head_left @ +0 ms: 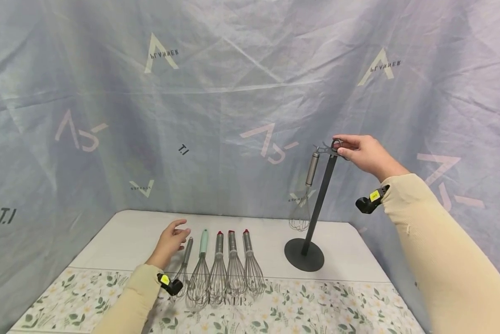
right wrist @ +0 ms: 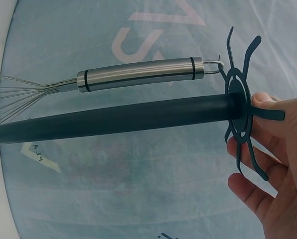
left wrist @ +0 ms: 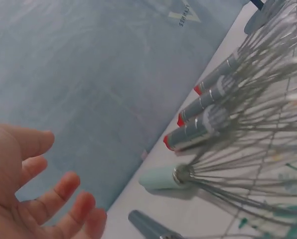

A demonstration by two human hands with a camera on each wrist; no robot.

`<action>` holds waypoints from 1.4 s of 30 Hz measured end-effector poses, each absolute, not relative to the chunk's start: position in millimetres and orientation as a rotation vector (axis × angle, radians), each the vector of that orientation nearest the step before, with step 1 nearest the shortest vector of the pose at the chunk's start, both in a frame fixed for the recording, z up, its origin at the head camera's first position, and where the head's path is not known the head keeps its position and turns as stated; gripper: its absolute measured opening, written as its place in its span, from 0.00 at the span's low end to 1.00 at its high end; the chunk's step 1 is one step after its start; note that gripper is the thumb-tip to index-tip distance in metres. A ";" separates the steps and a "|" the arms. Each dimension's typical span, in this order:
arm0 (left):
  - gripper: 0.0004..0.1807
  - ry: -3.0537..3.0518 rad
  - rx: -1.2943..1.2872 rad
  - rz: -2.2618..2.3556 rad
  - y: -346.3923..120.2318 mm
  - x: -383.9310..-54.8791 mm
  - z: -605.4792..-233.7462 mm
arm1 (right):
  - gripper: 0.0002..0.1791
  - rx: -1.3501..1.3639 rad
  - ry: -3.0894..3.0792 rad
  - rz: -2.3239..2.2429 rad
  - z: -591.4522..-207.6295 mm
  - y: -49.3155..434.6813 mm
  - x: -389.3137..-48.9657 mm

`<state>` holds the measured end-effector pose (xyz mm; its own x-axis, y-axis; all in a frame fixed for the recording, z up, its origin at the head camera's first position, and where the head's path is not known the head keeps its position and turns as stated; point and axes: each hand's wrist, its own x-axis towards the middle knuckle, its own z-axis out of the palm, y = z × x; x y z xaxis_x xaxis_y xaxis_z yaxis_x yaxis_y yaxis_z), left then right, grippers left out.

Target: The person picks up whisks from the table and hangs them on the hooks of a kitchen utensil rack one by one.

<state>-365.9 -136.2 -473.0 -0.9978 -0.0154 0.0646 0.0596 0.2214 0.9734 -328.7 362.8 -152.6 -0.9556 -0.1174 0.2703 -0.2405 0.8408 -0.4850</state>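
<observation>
So the landmark here is the dark utensil stand (head_left: 319, 204), and the right hand (head_left: 368, 153) has it by the top, thumb and fingers closed in a pinch around the loop up there. From the right wrist view some of the other fingers are just loose behind the hooks (right wrist: 274, 114); the exact contact spot is hidden by the hook ring. The pole leans a bit in the head view, and its round base (head_left: 293, 257) is down at the table (head_left: 270, 241).

One steel-handled whisk (right wrist: 138, 73) hangs by its wire loop from a hook on the stand's left side, wires down beside the pole.

Well left of the stand there's a row of five more lying side by side, handles pointing away from the person: three red-tipped whisks (head_left: 232, 246) closest to it, then a mint-handled whisk (head_left: 203, 248), then a smaller grey-handled whisk (head_left: 187, 253) farthest out. The left hand (head_left: 171, 241) is just past that last one, fingers spread and slightly bent, nothing in it. Wire ends sit over floral cloth (head_left: 337, 306), left of the stand too.
</observation>
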 end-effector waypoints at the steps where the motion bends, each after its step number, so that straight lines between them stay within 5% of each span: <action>1: 0.29 -2.411 -0.023 -1.930 -137.3 -365.4 -474.7 | 0.30 0.271 -2.789 0.789 -152.5 362.9 -328.6; 11: 0.33 -2.477 0.167 -1.961 -139.5 -357.9 -493.5 | 0.29 0.239 -2.774 0.804 -154.3 365.3 -326.6; 42: 0.34 -2.737 0.143 -1.777 -136.2 -352.1 -509.1 | 0.29 0.251 -2.764 0.732 -156.1 363.1 -329.7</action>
<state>-352.1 -136.2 -509.1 -0.9884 -0.0052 -0.1519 -0.1409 0.4068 0.9026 -329.7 363.1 -156.1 -0.9482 -0.0971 0.3023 -0.2340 0.8572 -0.4586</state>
